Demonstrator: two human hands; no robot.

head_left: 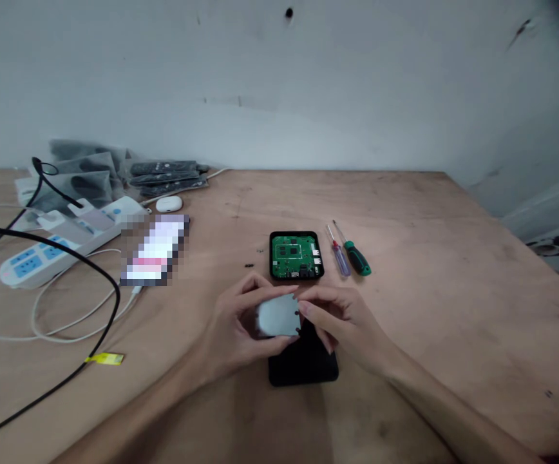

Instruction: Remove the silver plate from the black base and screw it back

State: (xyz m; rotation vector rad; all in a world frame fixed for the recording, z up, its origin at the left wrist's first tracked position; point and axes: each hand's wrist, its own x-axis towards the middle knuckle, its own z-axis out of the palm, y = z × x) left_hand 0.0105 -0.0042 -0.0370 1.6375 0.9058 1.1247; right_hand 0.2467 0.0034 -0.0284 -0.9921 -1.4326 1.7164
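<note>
A flat silvery metal plate (278, 316) with small notches and dark spots on its right edge is held above a black box cover (303, 367). My left hand (241, 322) grips it between thumb and fingers from the left. At the plate's right edge, the thumb and fingers of my right hand (340, 316) are closed on it. Just beyond my hands lies an open black case (272, 258) with a green circuit board (292, 252) inside. Metal ports line the board's right side and lower edge.
Two screwdrivers lie right of the case, one clear-handled (341, 259), one green and black (358, 258). Tiny dark parts (249, 265) rest to its left. Further left are a phone (156, 248), a power strip (28, 265), cables, an earbud case (169, 204) and bagged remotes (166, 174).
</note>
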